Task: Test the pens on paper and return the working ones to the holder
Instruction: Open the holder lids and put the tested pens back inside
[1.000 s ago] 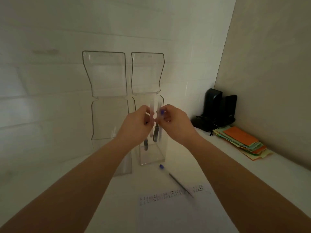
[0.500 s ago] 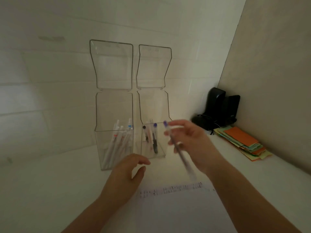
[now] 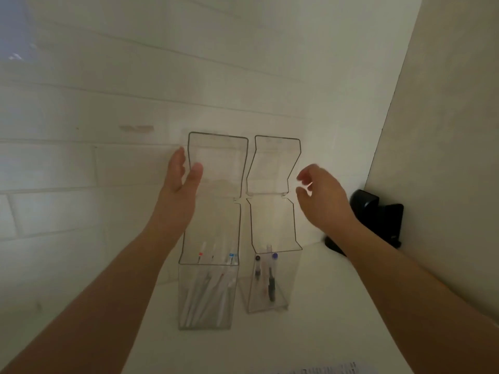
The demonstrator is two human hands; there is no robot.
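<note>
Two clear holders centre frame, side by side on the white table (image 3: 310, 333), both with lids flipped up against the wall.

Left holder (image 3: 206, 298): a bunch of white pens (image 3: 205, 292) standing tilted inside, one with a red mark and one with a blue mark near the top. Its lid (image 3: 218, 166) stands upright above it.

Right holder (image 3: 270, 290): a few pens (image 3: 271, 279), one black-capped, one purple-capped, leaning inside. Its lid (image 3: 274, 164) is also up.

Left hand (image 3: 181, 179), left of centre: fingers straight and spread wide, holding nothing, at the left edge of the left lid; thumb overlaps the lid edge, can't tell if it touches.

Right hand (image 3: 321, 195), right of centre: fingers loosely curled, empty, just beside the right edge of the right lid, apart from it. Fingertips are motion-blurred.

Paper (image 3: 329, 369): only its top edge with printed marks shows at the bottom of frame, near the holders.

Black device (image 3: 378, 214) in the corner at right, partly behind the right forearm.
</note>
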